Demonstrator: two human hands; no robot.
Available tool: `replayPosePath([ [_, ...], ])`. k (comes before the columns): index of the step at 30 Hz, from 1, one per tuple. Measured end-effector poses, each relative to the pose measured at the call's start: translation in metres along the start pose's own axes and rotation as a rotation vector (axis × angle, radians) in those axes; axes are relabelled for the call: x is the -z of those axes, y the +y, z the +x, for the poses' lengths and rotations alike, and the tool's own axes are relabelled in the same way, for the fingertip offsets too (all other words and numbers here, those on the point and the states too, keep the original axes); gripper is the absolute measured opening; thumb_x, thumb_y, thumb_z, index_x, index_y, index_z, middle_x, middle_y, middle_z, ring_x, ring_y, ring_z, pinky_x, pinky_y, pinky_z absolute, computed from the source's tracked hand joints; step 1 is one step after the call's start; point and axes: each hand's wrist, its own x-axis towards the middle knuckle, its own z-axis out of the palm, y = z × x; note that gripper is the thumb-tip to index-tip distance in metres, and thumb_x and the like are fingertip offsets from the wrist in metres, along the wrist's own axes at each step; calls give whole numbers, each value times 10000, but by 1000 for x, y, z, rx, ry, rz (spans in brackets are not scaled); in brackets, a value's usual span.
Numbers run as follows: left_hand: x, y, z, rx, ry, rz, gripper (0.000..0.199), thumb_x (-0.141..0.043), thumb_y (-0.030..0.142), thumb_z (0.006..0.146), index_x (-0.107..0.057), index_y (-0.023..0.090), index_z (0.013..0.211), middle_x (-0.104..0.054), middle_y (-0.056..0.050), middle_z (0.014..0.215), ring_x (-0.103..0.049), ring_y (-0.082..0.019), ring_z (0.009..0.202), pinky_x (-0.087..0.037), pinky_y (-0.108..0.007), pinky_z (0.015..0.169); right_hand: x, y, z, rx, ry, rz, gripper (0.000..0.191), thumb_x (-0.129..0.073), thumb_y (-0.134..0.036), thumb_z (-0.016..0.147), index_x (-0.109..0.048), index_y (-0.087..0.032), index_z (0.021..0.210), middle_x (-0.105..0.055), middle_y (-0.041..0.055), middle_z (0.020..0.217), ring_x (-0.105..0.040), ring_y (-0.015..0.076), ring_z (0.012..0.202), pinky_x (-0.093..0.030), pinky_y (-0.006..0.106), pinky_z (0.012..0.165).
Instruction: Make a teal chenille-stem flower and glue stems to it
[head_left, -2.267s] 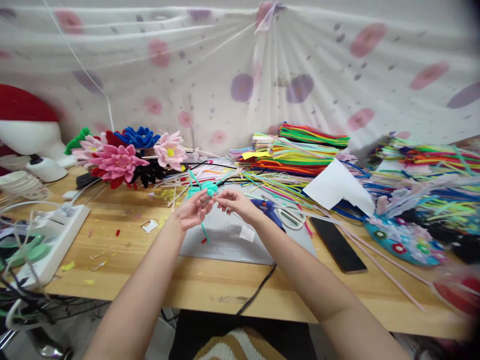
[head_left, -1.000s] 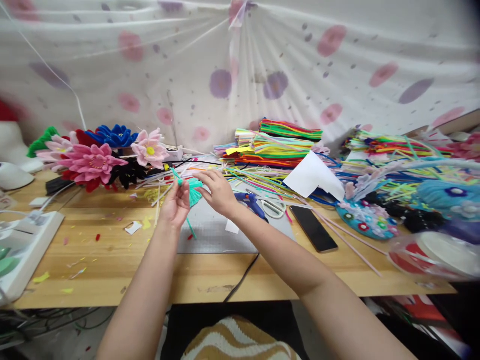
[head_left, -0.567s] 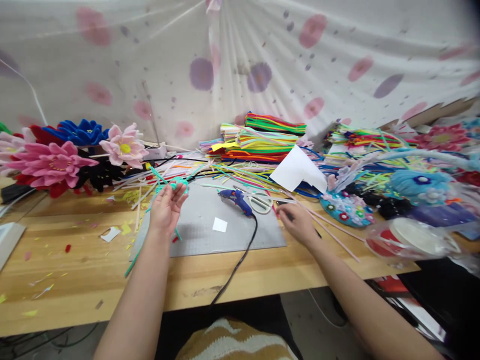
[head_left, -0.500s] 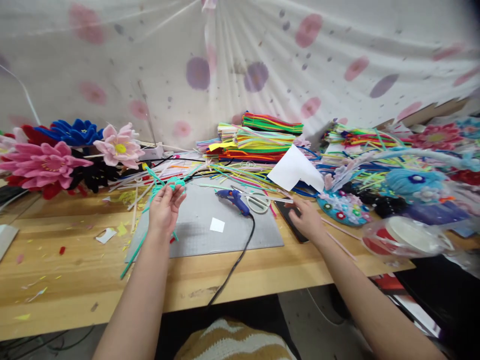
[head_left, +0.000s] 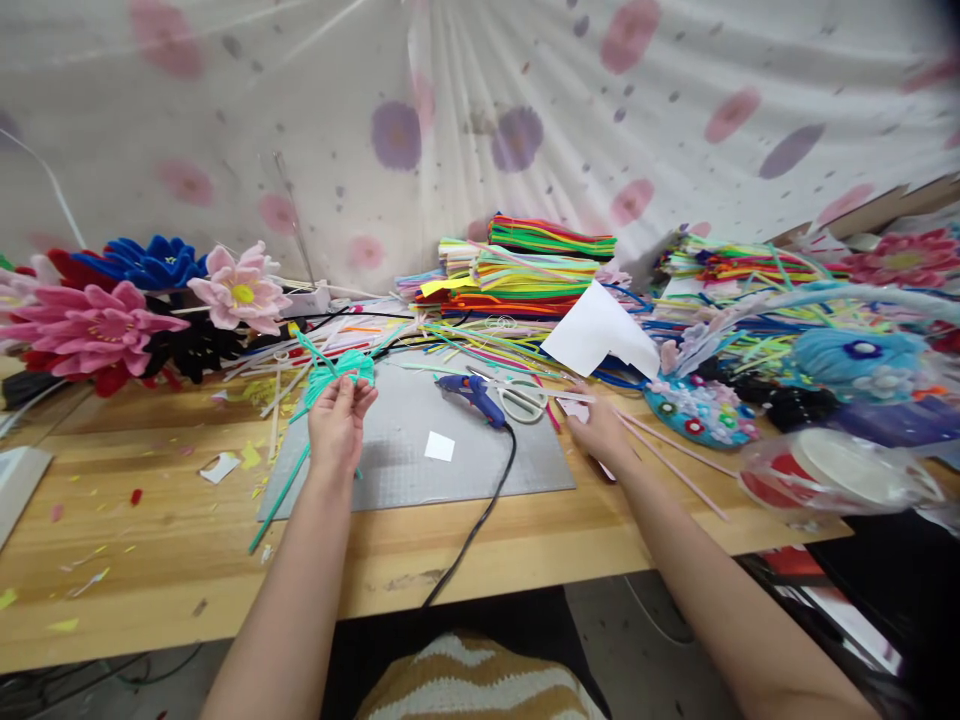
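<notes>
My left hand [head_left: 339, 420] pinches a bundle of teal pipe cleaners [head_left: 322, 376], wound into a flat block with loose stems sticking out and hanging below. It is held above the left part of a grey mat [head_left: 397, 480]. My right hand [head_left: 604, 432] is closed around a phone [head_left: 574, 408] right of the mat and covers most of it. Light patches of the phone show at both ends of the hand. Close by on the mat are a blue glue gun [head_left: 480, 402] and white-handled scissors [head_left: 523, 402].
A small white square [head_left: 439, 446] lies on the mat. Pipe cleaner bundles [head_left: 532, 270] are stacked behind it. Fluffy flowers [head_left: 97, 335] stand at left; a blue flower-covered piece [head_left: 701, 412] and a plastic-wrapped item [head_left: 832, 472] are at right. The glue gun's cord [head_left: 480, 525] crosses the front edge.
My right hand has moved left over the phone and closed around it; the phone's dark face now shows light. My left hand has turned slightly, exposing more of the teal bundle. The view has shifted slightly.
</notes>
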Motion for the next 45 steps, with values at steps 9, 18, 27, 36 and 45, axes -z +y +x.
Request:
replayPosePath([
  [9,5,-7,-1,7,-55,62,221,-716,270,628,-594,123,740,-628,11,616,-585,-59,560,-514,-194,616,-65,-83,4,21,-83,354,685,-638,-500,644,-439,-182,1217,-503,121,1233,-527,237,1057,-413,388,894],
  [18,14,-10,1,-14,-91,130,269,-720,302,610,-599,128,776,-630,1,638,-584,-72,572,-520,-225,620,-94,-95,26,6,-187,217,367,-552,-470,722,-642,-170,912,-660,69,859,-587,213,788,-441,334,712],
  [27,11,-20,2,28,-190,110,303,-729,315,596,-615,143,817,-637,-12,693,-601,-93,643,-523,-242,650,-75,-65,46,162,-164,161,353,-540,-449,747,-647,-159,919,-663,86,874,-581,216,804,-433,335,731],
  [36,17,-23,1,17,-184,141,283,-720,316,609,-615,141,805,-632,-12,675,-605,-99,639,-522,-249,648,-75,-51,62,180,-115,96,351,-538,-469,745,-635,-175,912,-645,82,882,-563,217,826,-420,329,747],
  [45,16,-25,-5,-63,-109,205,322,-707,358,607,-604,130,810,-626,-11,662,-606,-111,631,-536,-278,632,-65,-45,41,115,36,-105,610,-560,-615,655,-579,-123,1015,-602,149,990,-517,274,940,-392,371,780],
])
